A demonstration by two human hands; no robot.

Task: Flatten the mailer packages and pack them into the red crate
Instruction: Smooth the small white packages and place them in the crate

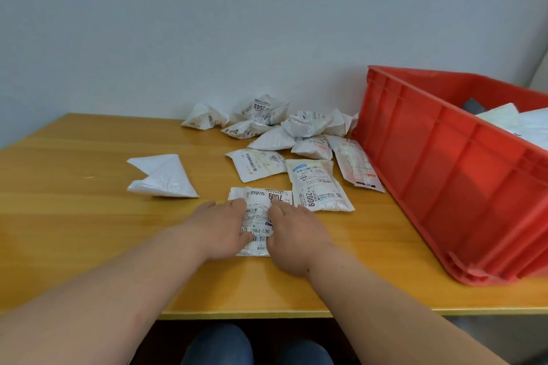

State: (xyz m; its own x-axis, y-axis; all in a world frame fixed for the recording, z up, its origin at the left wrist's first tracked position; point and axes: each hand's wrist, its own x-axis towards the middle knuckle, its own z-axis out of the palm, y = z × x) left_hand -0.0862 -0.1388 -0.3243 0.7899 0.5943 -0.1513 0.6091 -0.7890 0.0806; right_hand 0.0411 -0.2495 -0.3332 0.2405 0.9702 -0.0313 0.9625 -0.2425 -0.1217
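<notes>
A white mailer package (pixel 258 216) with a printed label lies flat on the wooden table (pixel 89 231) near its front edge. My left hand (pixel 225 228) presses palm-down on its left half, and my right hand (pixel 296 234) presses on its right half. Several other white mailers sit beyond: a flat one marked 2009 (pixel 318 188), another flat one (pixel 258 163), and a crumpled heap (pixel 267 118) by the wall. The red crate (pixel 444 175) stands at the right, with a few white mailers (pixel 510 121) inside.
A folded plain white mailer (pixel 161 176) lies alone left of centre. A clear-fronted packet (pixel 355 166) rests against the crate's near wall. A grey wall backs the table. My knees show under the front edge.
</notes>
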